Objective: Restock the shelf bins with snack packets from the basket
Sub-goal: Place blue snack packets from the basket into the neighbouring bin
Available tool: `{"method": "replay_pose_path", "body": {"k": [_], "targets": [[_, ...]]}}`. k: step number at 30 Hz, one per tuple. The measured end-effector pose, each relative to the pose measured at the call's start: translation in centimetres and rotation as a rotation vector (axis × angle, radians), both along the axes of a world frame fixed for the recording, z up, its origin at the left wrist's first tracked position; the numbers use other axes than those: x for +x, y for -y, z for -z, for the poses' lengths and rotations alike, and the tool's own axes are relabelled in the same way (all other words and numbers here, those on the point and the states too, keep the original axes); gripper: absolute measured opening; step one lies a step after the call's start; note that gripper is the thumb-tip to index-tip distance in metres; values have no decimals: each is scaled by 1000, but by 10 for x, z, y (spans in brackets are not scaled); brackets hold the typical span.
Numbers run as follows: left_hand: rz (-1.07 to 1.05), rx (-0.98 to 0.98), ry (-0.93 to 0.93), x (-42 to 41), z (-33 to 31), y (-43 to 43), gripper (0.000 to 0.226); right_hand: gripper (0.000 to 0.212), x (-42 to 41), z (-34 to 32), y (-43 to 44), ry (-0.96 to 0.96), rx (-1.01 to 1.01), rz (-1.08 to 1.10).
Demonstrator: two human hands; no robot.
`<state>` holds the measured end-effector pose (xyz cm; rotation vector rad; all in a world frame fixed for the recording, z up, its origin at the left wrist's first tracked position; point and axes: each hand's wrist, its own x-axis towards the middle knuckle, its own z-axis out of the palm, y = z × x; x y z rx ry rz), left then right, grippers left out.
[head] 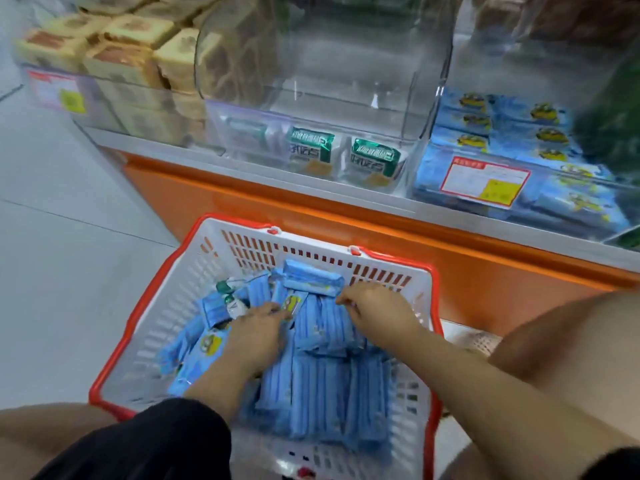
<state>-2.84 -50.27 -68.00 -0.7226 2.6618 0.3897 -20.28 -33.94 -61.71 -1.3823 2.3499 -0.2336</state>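
The blue snack packets [325,375] lie heaped and partly stood on edge in the white basket [166,306], which sits below the shelf bin [433,174] holding the same blue packs. The left hand [258,329] lies with its fingers laid flat against one side of an upright row, while the right hand [375,306] curls its fingers over the row's far top edge. The packets look light, soft and slick in their film, so a row would likely fan out or slip unless squeezed from both ends.
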Motion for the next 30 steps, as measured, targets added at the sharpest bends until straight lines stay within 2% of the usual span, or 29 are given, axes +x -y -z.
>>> {"method": "replay_pose_path", "body": {"k": [4, 12, 19, 21, 27, 30], "targets": [[42, 52, 173, -1, 12, -17, 49, 42, -2, 30, 14, -27, 109, -105], [17, 78, 215, 6, 16, -20, 51, 53, 0, 66, 37, -177, 284, -278], [-5, 151, 244, 4, 8, -14, 48, 45, -8, 46, 35, -239, 175, -359], [-112, 241, 101, -3, 0, -15, 43, 49, -11, 28, 29, -277, 116, -380], [-883, 936, -537, -26, -74, 3, 29, 51, -12, -42, 5, -376, -127, -402], [-1081, 1231, -786, -29, -130, 10, 18, 54, -8, -82, -4, -410, -246, -364]]}}
